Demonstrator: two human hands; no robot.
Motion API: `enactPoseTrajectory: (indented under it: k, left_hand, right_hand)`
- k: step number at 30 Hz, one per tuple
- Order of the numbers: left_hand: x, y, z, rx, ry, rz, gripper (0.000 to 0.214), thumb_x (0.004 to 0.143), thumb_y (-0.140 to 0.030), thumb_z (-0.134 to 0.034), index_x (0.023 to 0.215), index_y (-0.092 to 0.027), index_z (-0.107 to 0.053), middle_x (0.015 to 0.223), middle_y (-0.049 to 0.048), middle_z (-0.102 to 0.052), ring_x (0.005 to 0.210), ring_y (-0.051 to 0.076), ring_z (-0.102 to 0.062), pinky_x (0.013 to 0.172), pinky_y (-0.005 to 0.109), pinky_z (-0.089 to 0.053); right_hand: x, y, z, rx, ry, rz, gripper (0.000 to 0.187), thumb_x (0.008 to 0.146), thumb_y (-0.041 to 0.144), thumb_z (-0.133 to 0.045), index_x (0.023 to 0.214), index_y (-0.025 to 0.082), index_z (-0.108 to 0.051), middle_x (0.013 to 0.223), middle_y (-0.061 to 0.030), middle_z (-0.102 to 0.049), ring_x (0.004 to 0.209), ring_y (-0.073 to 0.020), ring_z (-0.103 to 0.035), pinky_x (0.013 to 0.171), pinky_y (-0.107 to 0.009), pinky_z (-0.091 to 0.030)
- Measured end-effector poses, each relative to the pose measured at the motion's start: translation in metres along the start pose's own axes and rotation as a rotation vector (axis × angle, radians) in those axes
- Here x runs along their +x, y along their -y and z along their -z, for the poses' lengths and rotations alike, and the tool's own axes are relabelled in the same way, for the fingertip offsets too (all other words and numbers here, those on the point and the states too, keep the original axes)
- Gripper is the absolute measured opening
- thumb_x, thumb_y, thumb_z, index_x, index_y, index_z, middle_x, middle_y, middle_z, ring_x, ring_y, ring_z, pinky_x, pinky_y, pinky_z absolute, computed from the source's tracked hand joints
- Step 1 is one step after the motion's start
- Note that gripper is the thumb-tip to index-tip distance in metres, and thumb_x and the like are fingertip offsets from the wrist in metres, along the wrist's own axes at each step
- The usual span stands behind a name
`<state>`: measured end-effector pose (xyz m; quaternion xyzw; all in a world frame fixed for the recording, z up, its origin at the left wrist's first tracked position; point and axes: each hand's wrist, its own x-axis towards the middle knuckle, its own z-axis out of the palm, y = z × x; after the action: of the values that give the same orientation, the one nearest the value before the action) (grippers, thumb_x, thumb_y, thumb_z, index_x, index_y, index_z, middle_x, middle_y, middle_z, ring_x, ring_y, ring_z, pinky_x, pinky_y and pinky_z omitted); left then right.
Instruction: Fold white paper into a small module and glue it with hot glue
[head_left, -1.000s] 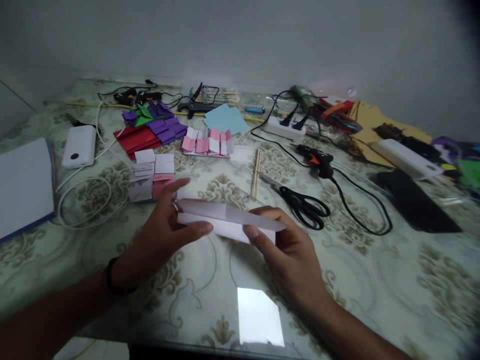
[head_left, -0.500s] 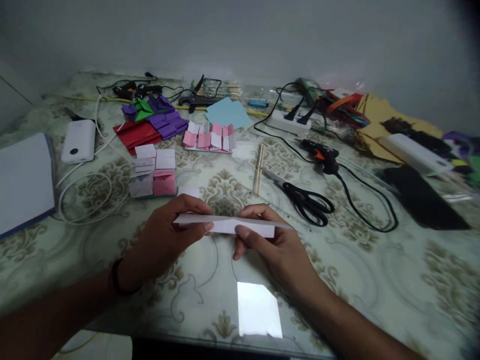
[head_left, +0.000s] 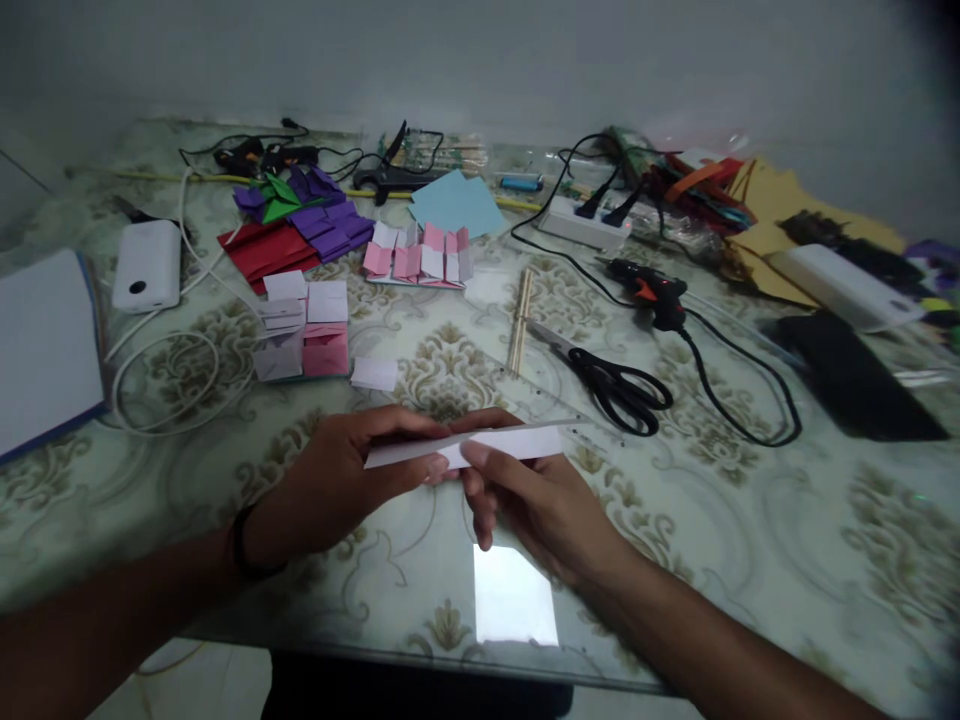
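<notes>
Wristband, dark, circles your left wrist. Your left hand pinches a folded white paper strip toward its left end, thumb on the near face; your right hand pinches it near the middle, thumb likewise in front, with lower fingers curled loosely beneath. The far fingers are partly hidden, so their exact placement cannot be told. The strip is held above the patterned tabletop. Beyond your left hand lie a small white paper piece and a pink-and-white folded panel; to the right, black-handled scissors lie near wooden sticks. Farther back are a glue gun and light-blue sheets.
</notes>
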<state>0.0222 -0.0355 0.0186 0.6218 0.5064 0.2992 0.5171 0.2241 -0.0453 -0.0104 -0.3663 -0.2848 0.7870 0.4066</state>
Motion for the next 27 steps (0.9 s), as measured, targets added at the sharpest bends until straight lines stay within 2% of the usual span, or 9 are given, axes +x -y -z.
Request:
enactPoseTrajectory:
  k: [5,10,12,18,22,27]
  left_hand:
    - [0.0,-0.001,0.0,0.016,-0.044,0.02,0.023,0.085,-0.036,-0.079,0.103,-0.023,-0.082,0.092,0.0008,-0.081,0.079,0.017,-0.072,0.069,0.026,-0.053]
    - [0.0,0.002,0.001,-0.001,-0.085,0.043,0.021,0.088,-0.036,-0.076,0.102,-0.02,-0.082,0.089,-0.0004,-0.081,0.077,0.015,-0.07,0.066,0.022,-0.051]
    - [0.001,0.005,0.001,-0.001,-0.099,0.019,0.019,0.089,-0.034,-0.075,0.101,-0.021,-0.082,0.091,-0.001,-0.081,0.08,0.015,-0.071,0.069,0.021,-0.051]
    - [0.002,0.008,-0.001,0.025,-0.115,0.005,0.014,0.088,-0.03,-0.073,0.095,-0.021,-0.082,0.086,-0.0013,-0.08,0.079,0.014,-0.07,0.071,0.021,-0.05]
    - [0.002,0.005,-0.004,0.033,-0.092,0.021,0.014,0.089,-0.028,-0.071,0.096,-0.022,-0.082,0.085,-0.0026,-0.079,0.078,0.013,-0.07,0.071,0.021,-0.05]
    - [0.0,0.005,-0.005,0.084,-0.071,0.024,0.018,0.093,-0.029,-0.067,0.101,-0.02,-0.08,0.087,-0.0014,-0.079,0.079,0.014,-0.069,0.071,0.021,-0.051]
  right_hand:
    - [-0.001,0.0,0.001,0.032,0.003,-0.021,0.025,0.084,0.037,-0.083,0.09,0.015,-0.073,0.068,0.0008,-0.066,0.049,-0.01,-0.059,0.038,-0.019,-0.056]
    - [0.001,0.001,0.001,0.036,0.025,0.003,0.031,0.087,0.035,-0.081,0.11,0.015,-0.075,0.076,-0.0017,-0.068,0.059,-0.0112,-0.059,0.04,-0.017,-0.057]
    - [0.001,0.001,0.001,0.034,0.02,0.009,0.031,0.088,0.034,-0.08,0.111,0.014,-0.076,0.077,-0.0022,-0.068,0.06,-0.011,-0.058,0.039,-0.017,-0.056]
    - [0.002,-0.005,-0.001,0.04,-0.018,0.022,0.022,0.086,0.034,-0.082,0.084,0.012,-0.078,0.074,-0.0022,-0.065,0.056,-0.0098,-0.055,0.037,-0.017,-0.054]
    - [0.002,-0.01,-0.004,0.027,-0.06,0.026,0.024,0.081,0.035,-0.087,0.081,0.013,-0.077,0.066,0.0005,-0.062,0.05,-0.0084,-0.052,0.035,-0.016,-0.052]
    - [0.004,-0.011,-0.004,-0.007,-0.099,0.028,0.03,0.079,0.036,-0.088,0.069,0.012,-0.074,0.052,0.0028,-0.058,0.042,-0.007,-0.05,0.035,-0.016,-0.048]
